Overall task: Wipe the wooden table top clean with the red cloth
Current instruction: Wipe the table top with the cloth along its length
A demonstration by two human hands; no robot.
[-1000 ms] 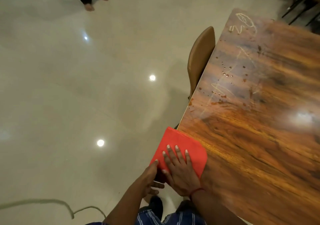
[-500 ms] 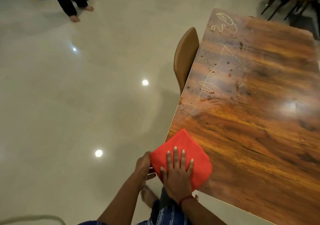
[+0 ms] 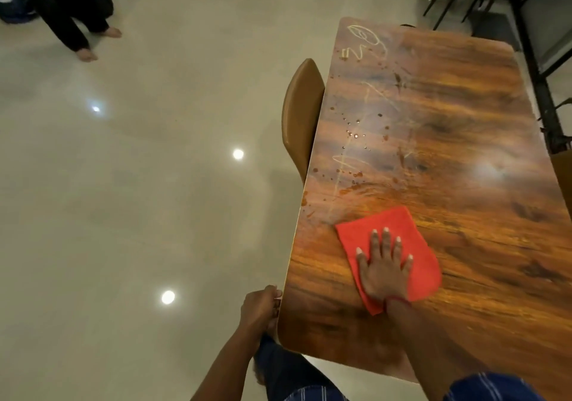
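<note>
Glossy wooden surface (image 3: 479, 246), rounded corners. Red cloth (image 3: 393, 219) flat on near left part. Pale scribbles (image 3: 365, 41) at far left corner. Brown droplets (image 3: 356, 136) along left side, smear (image 3: 349, 188) just beyond cloth.

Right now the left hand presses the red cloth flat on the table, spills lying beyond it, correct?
No: the head view shows the right hand pressing the red cloth flat on the table; the left hand is at the table's edge. The spills do lie beyond it.
</note>
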